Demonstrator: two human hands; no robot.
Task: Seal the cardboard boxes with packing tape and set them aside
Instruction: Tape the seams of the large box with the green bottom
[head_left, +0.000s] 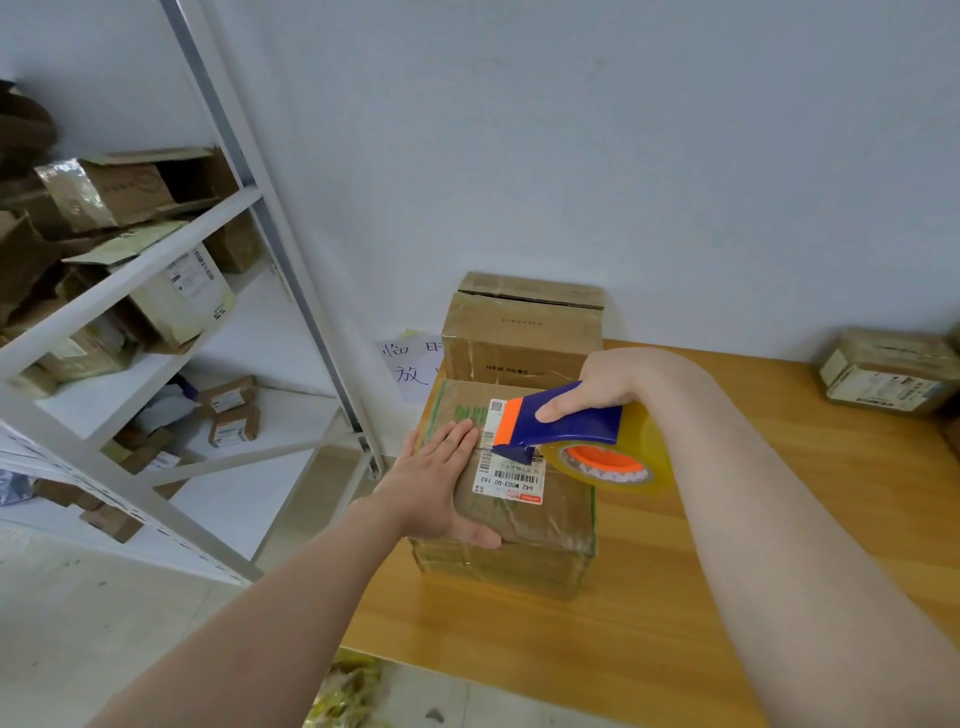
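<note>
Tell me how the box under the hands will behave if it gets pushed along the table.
The box looks stiff: its top is flat under the pressing left hand. Its glossy tape wrap and the smooth table suggest sliding easily. Low and wide, it probably won't tip.

White shelving (130, 273), handwritten note (408, 369), wooden table (649, 623)

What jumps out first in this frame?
The blue and orange tape dispenser, gripped by the right hand, rests on the near box at the left end of the table. The left hand lies flat on that box; a second box stands behind it.
</note>
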